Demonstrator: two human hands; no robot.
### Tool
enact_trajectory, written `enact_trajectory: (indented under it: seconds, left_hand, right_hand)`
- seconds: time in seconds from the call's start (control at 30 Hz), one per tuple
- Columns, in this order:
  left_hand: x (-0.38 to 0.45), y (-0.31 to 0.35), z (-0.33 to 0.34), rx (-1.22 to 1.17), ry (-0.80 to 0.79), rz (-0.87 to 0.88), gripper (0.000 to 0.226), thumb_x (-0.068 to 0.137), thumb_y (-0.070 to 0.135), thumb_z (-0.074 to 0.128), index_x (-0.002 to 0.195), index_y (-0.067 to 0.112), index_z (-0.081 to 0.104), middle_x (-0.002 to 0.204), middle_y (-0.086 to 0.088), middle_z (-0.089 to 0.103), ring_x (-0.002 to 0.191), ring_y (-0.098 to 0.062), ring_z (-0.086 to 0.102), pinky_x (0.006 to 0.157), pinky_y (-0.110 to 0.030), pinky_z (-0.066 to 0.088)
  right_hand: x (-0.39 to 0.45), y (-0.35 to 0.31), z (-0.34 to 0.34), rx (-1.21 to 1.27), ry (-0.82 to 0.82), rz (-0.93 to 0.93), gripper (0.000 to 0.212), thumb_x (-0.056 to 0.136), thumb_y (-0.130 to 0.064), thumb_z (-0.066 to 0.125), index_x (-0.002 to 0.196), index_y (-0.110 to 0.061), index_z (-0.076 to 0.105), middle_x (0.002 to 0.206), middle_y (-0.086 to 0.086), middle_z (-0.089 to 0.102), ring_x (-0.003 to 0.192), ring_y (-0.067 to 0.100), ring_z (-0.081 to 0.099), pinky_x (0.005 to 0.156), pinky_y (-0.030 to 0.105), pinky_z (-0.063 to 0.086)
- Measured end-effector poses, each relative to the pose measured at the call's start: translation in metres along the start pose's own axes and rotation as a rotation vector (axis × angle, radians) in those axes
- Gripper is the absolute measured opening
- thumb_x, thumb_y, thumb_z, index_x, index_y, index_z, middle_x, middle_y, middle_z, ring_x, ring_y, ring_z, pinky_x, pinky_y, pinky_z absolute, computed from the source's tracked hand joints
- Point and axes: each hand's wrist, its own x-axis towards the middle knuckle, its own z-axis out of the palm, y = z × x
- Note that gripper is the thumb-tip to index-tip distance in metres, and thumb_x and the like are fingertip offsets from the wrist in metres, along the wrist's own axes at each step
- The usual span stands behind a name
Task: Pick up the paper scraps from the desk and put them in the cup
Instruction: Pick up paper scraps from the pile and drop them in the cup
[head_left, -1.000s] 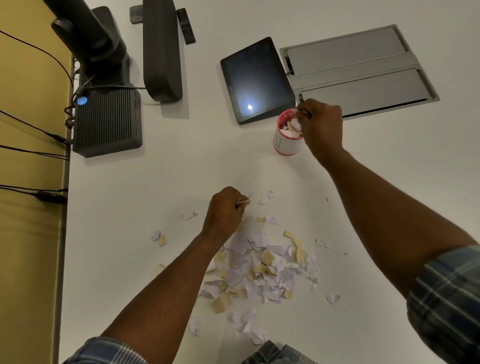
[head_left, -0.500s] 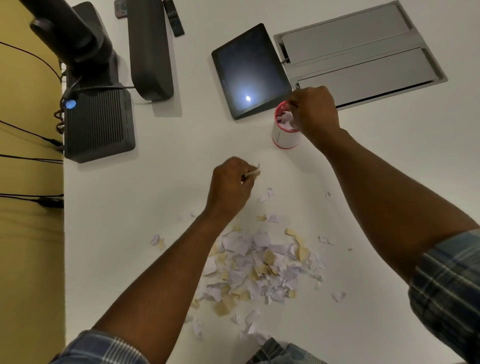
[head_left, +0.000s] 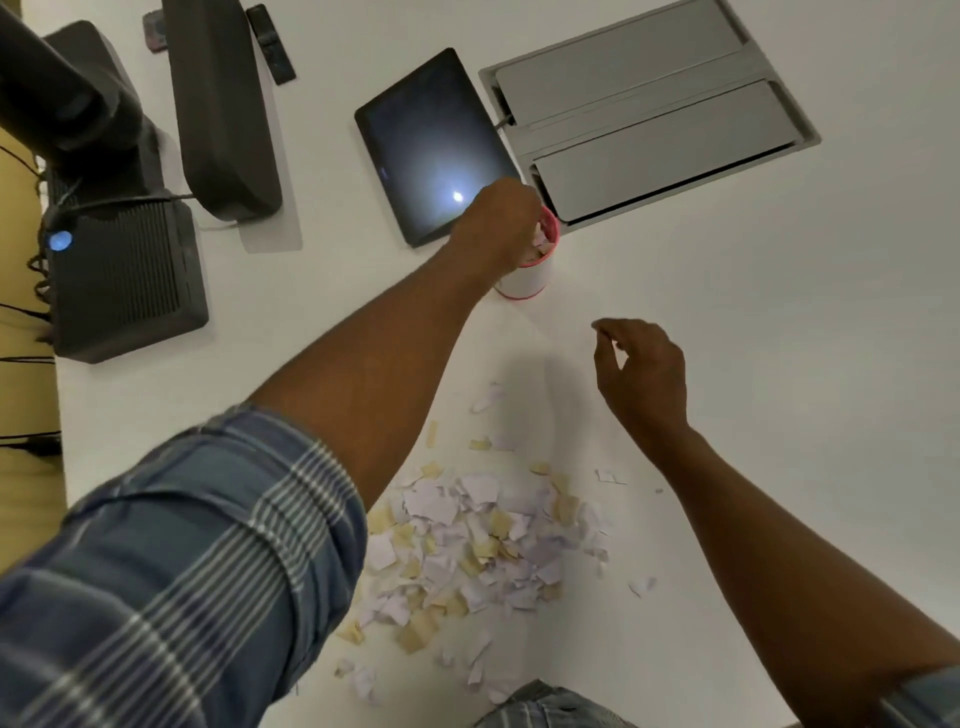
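White and tan paper scraps (head_left: 483, 540) lie heaped on the desk (head_left: 779, 364) near its front edge, with a few strays around. Going left to right: the left hand (head_left: 496, 226) is bunched over the red-rimmed cup (head_left: 530, 275), which stands just beside a dark tablet (head_left: 434, 148); whether it grips a scrap I cannot tell. The right hand (head_left: 641, 374) hovers between cup and pile, fingers loosely curled, empty. Scraps look featherlight, limp and prone to slip; I judge a fingertip pinch at an edge suits them best.
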Motion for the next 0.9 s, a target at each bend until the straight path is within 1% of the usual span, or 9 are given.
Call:
enact_trajectory:
  seconds: [0.13,0.27,0.33,0.4,0.47,0.57,0.7,0.83,0.9]
  left_hand:
    - [0.020,0.012,0.007,0.170,-0.161,0.053,0.020,0.087,0.013,0.059,0.101,-0.001,0.063,0.107,-0.019,0.063,0.097,-0.032,0.062,0.076,-0.032,0.046]
    - [0.028,0.012,0.013,0.262,-0.335,0.096,0.018,0.089,0.005,0.049,0.100,-0.003,0.061,0.110,-0.019,0.064,0.102,-0.034,0.060,0.087,-0.038,0.047]
    - [0.027,0.012,0.014,0.316,-0.400,0.109,0.018,0.089,0.006,0.050,0.101,-0.003,0.061,0.110,-0.018,0.065,0.103,-0.033,0.060,0.086,-0.036,0.046]
    - [0.029,0.012,0.013,0.322,-0.401,0.115,0.021,0.089,0.006,0.051,0.106,-0.004,0.059,0.110,-0.019,0.065,0.103,-0.033,0.060,0.076,-0.032,0.043]
    - [0.029,0.011,0.007,0.301,-0.369,0.128,0.026,0.089,0.007,0.052,0.112,-0.003,0.059,0.111,-0.018,0.065,0.102,-0.033,0.061,0.073,-0.031,0.043]
    - [0.023,0.008,-0.004,0.248,-0.318,0.124,0.035,0.087,0.013,0.057,0.121,0.004,0.059,0.115,-0.016,0.064,0.104,-0.031,0.061,0.077,-0.033,0.047]
    - [-0.002,0.006,-0.019,0.173,-0.210,0.094,0.038,0.085,0.019,0.064,0.121,0.006,0.061,0.115,-0.014,0.063,0.103,-0.028,0.060,0.082,-0.032,0.047]
    - [-0.056,-0.002,-0.027,-0.039,0.046,-0.016,0.029,0.090,0.017,0.057,0.118,0.010,0.062,0.111,-0.014,0.065,0.102,-0.029,0.059,0.081,-0.033,0.046]
    - [-0.096,-0.007,-0.026,-0.186,0.174,-0.050,0.027,0.091,0.022,0.054,0.114,0.010,0.065,0.111,-0.013,0.067,0.103,-0.029,0.060,0.087,-0.036,0.050]
  right_hand:
    - [-0.007,0.009,0.002,0.021,0.008,0.071,0.018,0.089,-0.012,0.058,0.102,-0.012,0.071,0.099,0.002,0.073,0.086,0.022,0.064,0.076,0.027,0.045]
    - [-0.007,0.019,0.004,0.002,-0.003,0.128,0.019,0.090,-0.015,0.056,0.102,-0.014,0.071,0.098,0.000,0.073,0.086,0.022,0.065,0.074,0.031,0.050]
    - [-0.008,0.024,0.005,-0.020,-0.028,0.168,0.020,0.091,-0.017,0.055,0.103,-0.016,0.070,0.098,0.000,0.073,0.086,0.023,0.065,0.074,0.035,0.051]
    - [-0.011,0.028,0.006,-0.033,-0.074,0.196,0.021,0.091,-0.018,0.054,0.104,-0.017,0.070,0.098,0.001,0.073,0.087,0.023,0.065,0.075,0.036,0.052]
    - [-0.013,0.029,0.007,-0.040,-0.127,0.192,0.021,0.091,-0.019,0.054,0.105,-0.018,0.070,0.100,0.001,0.072,0.089,0.023,0.064,0.076,0.036,0.052]
    - [-0.020,0.025,0.008,-0.042,-0.182,0.169,0.021,0.091,-0.019,0.055,0.106,-0.018,0.070,0.101,0.000,0.072,0.090,0.022,0.064,0.076,0.036,0.052]
    - [-0.030,0.012,0.007,-0.045,-0.230,0.130,0.022,0.092,-0.019,0.054,0.108,-0.017,0.069,0.104,0.001,0.072,0.094,0.022,0.064,0.079,0.037,0.053]
    - [-0.045,-0.005,0.003,-0.034,-0.262,0.066,0.022,0.092,-0.020,0.055,0.109,-0.018,0.069,0.105,0.001,0.072,0.097,0.022,0.064,0.080,0.033,0.052]
    - [-0.055,-0.015,0.000,-0.048,-0.307,0.031,0.023,0.092,-0.025,0.055,0.112,-0.020,0.067,0.107,0.000,0.071,0.099,0.020,0.063,0.080,0.031,0.049]
